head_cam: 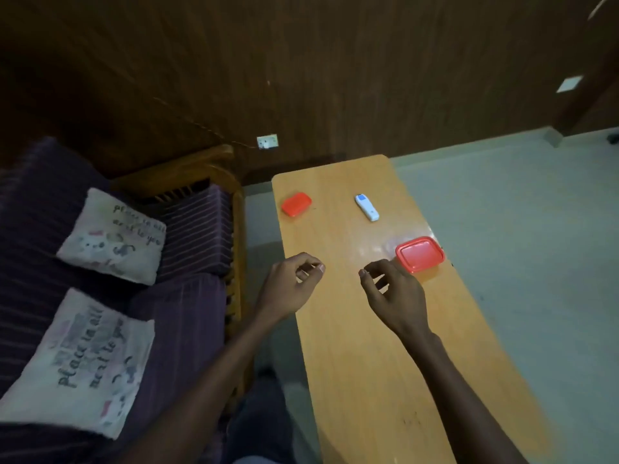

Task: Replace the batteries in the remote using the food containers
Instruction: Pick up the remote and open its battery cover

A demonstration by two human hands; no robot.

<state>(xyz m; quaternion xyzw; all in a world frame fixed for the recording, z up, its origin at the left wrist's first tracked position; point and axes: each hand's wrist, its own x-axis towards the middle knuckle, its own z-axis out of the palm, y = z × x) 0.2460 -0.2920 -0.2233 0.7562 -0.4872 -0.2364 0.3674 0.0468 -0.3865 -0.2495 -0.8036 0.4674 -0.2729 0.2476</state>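
A white remote [367, 207] with a blue screen lies on the far part of the wooden table [361, 346]. A small red container [296, 204] sits at the table's far left. A square container with a red lid [420, 254] stands near the right edge. My left hand [293, 286] hovers over the table's left edge, fingers curled loosely, holding nothing. My right hand [392, 289] hovers just left of the square container, fingers bent and apart, also with nothing in it. No batteries are visible.
A wooden sofa [187, 229] with purple cushions and two printed pillows [112, 236] stands to the left. A dark wood wall with a socket [267, 141] lies beyond the table. Pale floor [519, 229] stretches to the right.
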